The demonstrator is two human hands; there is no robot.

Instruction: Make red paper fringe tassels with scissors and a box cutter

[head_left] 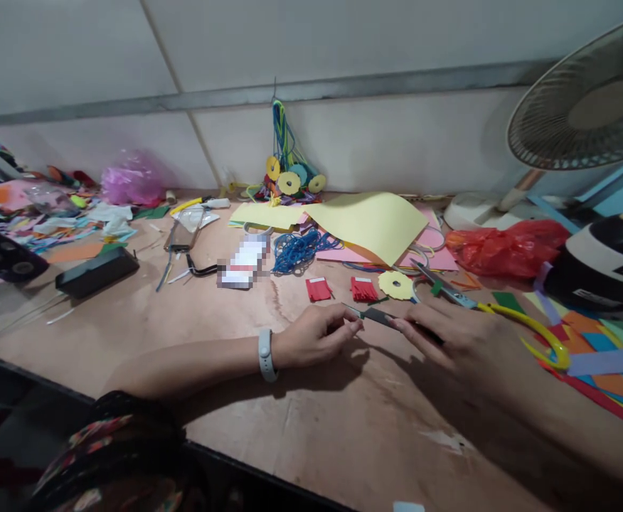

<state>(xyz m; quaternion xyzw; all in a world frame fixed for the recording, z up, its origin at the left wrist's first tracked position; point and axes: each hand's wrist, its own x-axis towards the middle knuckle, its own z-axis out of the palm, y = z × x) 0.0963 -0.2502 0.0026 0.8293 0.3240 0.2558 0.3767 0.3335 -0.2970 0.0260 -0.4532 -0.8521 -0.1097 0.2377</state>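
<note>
My left hand point(319, 334), with a pale wristband point(267, 354), is closed in a pinch just above the table. What it pinches is too small to make out, though a tiny dark-green scrap point(363, 316) shows near its fingertips. My right hand point(450, 334) is wrapped around a slim dark-grey tool point(380, 317) with a thin metal tip, which points left to the left fingertips. Just beyond the hands lie two red fringed paper pieces, one on the left point(318, 289) and one on the right point(363, 289), beside a yellow scalloped paper disc point(397, 285).
Yellow-handled scissors point(543, 327) lie behind my right hand, near coloured paper strips point(604, 348). Blue cord point(298, 250) and yellow sheets point(373, 220) are farther back. A fan point(589, 99) and red plastic bag point(503, 247) stand right; a black box point(97, 274) sits left.
</note>
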